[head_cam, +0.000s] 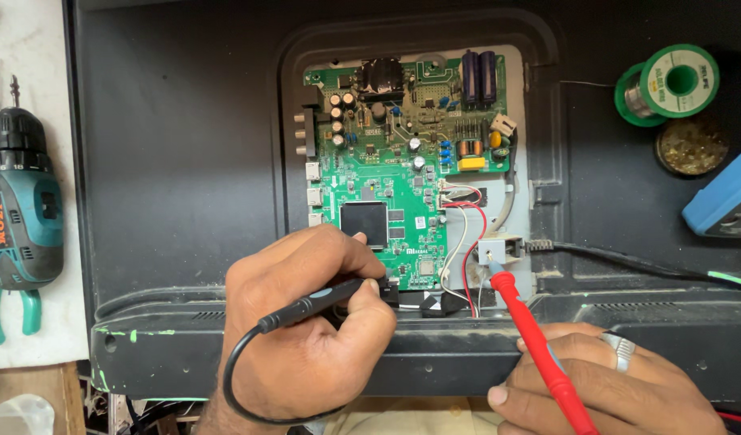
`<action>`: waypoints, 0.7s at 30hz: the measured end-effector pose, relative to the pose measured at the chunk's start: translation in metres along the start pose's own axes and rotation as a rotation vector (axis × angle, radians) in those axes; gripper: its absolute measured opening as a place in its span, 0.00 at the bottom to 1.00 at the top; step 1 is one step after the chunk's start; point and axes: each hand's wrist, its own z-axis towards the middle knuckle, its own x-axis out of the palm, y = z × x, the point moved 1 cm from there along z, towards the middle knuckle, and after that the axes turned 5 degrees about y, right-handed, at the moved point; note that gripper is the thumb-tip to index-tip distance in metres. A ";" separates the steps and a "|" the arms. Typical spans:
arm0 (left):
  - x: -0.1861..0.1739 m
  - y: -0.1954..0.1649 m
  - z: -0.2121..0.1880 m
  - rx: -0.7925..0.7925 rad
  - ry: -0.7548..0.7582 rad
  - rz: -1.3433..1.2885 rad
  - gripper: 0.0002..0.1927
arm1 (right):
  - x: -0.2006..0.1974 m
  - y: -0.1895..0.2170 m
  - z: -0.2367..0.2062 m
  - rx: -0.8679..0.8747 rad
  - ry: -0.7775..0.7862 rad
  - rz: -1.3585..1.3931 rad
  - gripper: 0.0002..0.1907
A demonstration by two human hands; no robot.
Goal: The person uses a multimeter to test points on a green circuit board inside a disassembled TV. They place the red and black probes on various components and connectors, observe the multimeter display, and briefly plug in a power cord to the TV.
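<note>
Head view looks down at a black TV back [185,161] lying flat. Far left, on the white counter [32,48], lies a teal drill [20,217] with teal pliers [0,310] under it. Next comes the left hand [306,322]. Its grip is closed around a black probe [326,296], and the probe tip touches the bottom edge of the green circuit board [402,161]. The fingers hide part of that edge. A black wire [241,387] loops down from the probe. Beside it, the right hand [604,379], with a silver ring [620,348], has its grip closed on a red probe [535,338]. The red tip sits at a small grey plug [499,248]. Far right are a green solder spool [668,80], a round tin [693,147] and a blue box [721,197].
</note>
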 end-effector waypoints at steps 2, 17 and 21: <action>0.001 0.001 0.000 0.007 0.003 0.007 0.05 | 0.000 0.000 0.000 0.003 -0.001 0.001 0.15; 0.000 0.001 0.000 -0.072 0.028 -0.004 0.05 | 0.000 0.001 0.000 0.009 0.000 0.023 0.14; -0.001 0.000 -0.001 -0.053 0.026 -0.012 0.05 | 0.001 0.000 0.000 -0.002 -0.008 0.025 0.15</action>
